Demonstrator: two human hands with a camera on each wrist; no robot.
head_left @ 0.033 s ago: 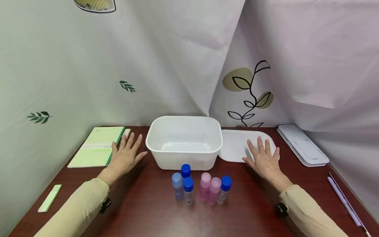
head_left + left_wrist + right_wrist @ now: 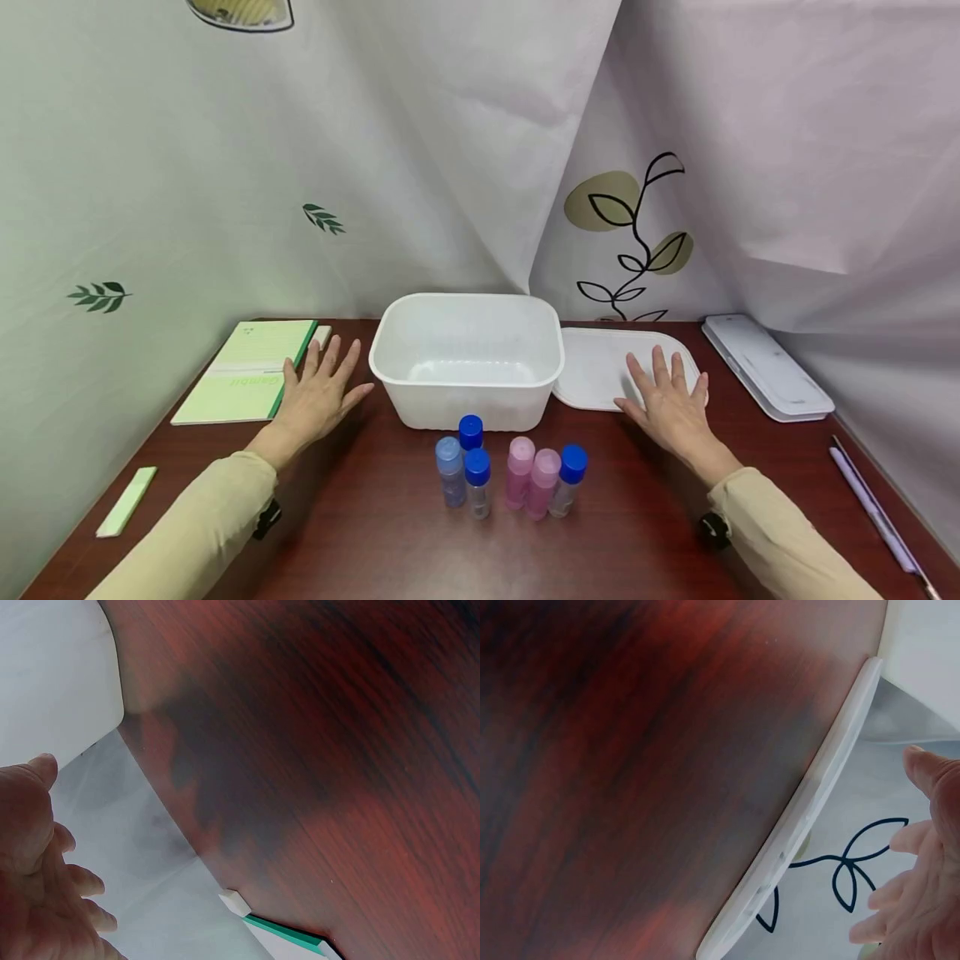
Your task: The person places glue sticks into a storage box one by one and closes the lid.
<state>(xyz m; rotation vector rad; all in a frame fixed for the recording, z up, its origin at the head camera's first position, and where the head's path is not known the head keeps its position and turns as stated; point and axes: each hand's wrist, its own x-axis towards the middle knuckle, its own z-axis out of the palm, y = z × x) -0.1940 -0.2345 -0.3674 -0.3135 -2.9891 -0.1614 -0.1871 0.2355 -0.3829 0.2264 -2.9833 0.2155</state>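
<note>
White plastic tub (image 2: 467,354) stands at the middle of the dark wooden table (image 2: 360,542), and from the head view my left hand (image 2: 318,392) lies flat and spread beside it, edging a green notebook (image 2: 247,367). My right hand (image 2: 667,400) is flat too, fingers resting on the tub's lid (image 2: 600,367). Six small bottles (image 2: 510,475) (three bluish, two pink, one clear with a blue cap) stand upright just in front of the tub, untouched.

Left wrist view: my fingers (image 2: 45,892) hang relaxed, holding nothing, above the wood, with the tub's corner (image 2: 52,675) near.

Right wrist view: straight fingers (image 2: 922,870), nothing gripped, by the lid's rim (image 2: 802,817).

I judge it best to take one bottle at a time by its body, since they stand crowded and would topple easily.
</note>
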